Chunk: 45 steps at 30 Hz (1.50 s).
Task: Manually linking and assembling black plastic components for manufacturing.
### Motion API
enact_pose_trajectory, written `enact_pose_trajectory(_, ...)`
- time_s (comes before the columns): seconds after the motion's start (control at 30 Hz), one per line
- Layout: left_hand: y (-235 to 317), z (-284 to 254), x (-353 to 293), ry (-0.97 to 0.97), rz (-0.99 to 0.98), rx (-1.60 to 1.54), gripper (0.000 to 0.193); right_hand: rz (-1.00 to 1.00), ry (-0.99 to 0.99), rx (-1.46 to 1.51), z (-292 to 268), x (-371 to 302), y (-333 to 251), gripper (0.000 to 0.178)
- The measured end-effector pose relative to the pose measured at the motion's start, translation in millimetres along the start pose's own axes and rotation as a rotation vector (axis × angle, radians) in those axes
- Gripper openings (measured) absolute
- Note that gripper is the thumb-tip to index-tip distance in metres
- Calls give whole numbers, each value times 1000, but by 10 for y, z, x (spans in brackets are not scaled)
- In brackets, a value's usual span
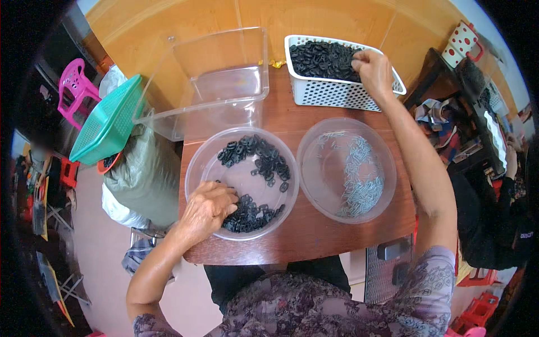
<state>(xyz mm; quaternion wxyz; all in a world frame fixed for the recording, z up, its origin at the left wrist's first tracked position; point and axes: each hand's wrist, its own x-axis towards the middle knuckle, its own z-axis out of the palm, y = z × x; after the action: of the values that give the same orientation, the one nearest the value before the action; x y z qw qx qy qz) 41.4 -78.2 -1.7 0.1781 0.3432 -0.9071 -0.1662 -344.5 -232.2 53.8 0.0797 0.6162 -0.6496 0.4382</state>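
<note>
My left hand rests over the near left edge of a clear round tub, its fingers curled down among small black plastic parts. More of these parts lie in a second heap across the tub's far side. At the upper right, my right hand reaches into a white perforated basket heaped with the same black parts. Its fingers pinch together at the right end of the heap, on a black part. Between my arms, a second clear round tub holds thin silvery pins.
A clear rectangular bin stands at the table's far left. Left of the brown table are a stuffed sack with a green basket on top and a pink chair. On the right, a person in dark clothes sits by a cluttered dark stand.
</note>
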Motion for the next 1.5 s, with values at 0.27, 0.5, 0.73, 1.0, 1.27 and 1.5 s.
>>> enact_pose_trajectory(0.27, -24, 22, 176, 159, -68, -82, 8, -41, 27, -36, -15, 325, 212, 35)
enact_pose_trajectory(0.5, -68, 270, 528, 241, -53, 51, 16, 55, -236, 347, -238, -930, -434, 19)
enact_pose_trajectory(0.73, -122, 558, 742, 253, -8, 264, 19, 173, -341, 492, -480, -1330, -530, 17)
enact_pose_trajectory(1.0, -44, 452, 745, 153, -273, -52, 17, 291, -384, 641, -509, -1656, -500, 13)
enact_pose_trajectory(1.27, -28, 462, 521, 47, -239, -31, 13, 238, -400, 640, -429, -1822, -429, 9)
enact_pose_trajectory(1.5, 123, 323, 414, 178, -128, 30, 5, 9, -499, 371, -176, -1800, -327, 13)
